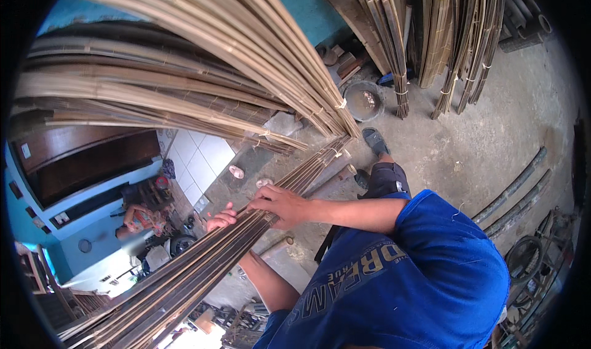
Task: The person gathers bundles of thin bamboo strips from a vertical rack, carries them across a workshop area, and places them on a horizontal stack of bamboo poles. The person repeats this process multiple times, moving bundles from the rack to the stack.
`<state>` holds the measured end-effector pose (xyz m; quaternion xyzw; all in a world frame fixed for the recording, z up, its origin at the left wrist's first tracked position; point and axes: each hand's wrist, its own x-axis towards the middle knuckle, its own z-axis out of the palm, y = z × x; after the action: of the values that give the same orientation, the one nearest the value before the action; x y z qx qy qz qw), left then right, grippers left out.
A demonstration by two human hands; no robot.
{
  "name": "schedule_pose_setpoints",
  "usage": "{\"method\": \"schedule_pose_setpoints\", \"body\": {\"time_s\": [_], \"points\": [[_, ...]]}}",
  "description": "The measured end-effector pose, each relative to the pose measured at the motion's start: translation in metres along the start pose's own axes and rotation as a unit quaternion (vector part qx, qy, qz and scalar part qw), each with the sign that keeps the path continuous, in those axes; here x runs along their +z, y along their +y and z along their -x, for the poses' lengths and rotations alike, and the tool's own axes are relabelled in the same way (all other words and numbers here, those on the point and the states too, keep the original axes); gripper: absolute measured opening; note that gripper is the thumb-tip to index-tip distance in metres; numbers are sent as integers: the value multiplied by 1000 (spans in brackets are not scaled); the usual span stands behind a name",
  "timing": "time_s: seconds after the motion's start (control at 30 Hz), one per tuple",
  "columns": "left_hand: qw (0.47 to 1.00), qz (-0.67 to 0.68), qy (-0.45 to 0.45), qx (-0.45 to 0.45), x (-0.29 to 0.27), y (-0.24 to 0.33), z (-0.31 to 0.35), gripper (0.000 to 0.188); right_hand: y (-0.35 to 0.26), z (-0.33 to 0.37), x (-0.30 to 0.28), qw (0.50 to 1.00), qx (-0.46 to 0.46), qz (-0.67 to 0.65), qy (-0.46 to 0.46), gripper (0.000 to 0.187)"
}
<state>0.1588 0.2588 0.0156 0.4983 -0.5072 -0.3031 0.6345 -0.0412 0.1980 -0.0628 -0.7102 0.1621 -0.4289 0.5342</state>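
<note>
A long bundle of dark split bamboo strips (203, 266) runs from the lower left up to the middle, where a pale string ties it (335, 154). My right hand (280, 204) lies on top of the bundle, fingers pressed over the strips. My left hand (221, 218) comes from beneath and its fingers curl up around the bundle's far edge, just left of the right hand. Both hands grip the same bundle. My blue shirt (418, 269) fills the lower right, and my sandalled foot (374, 141) stands on the concrete beyond.
Several pale bamboo strip bundles (203, 35) arch overhead and lean at the back (455, 47). A round basin (363, 100) sits on the concrete floor. Bamboo poles (511, 192) and a wheel (523, 258) lie at the right. Another person (144, 218) sits far left.
</note>
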Motion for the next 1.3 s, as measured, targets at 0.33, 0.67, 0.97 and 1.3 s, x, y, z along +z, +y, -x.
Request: {"method": "schedule_pose_setpoints", "body": {"time_s": [0.33, 0.67, 0.97, 1.3], "points": [[984, 171, 37, 20, -63, 36, 79, 88, -44, 94, 71, 995, -10, 37, -89, 72], [919, 256, -299, 18, -44, 87, 40, 22, -131, 60, 53, 998, 3, 58, 8, 82], [913, 311, -262, 10, 124, 125, 25, 32, -176, 81, -32, 979, -67, 123, 149, 70], [955, 234, -179, -34, 373, 143, 23, 18, -238, 146, -255, 984, -4, 124, 130, 70]]}}
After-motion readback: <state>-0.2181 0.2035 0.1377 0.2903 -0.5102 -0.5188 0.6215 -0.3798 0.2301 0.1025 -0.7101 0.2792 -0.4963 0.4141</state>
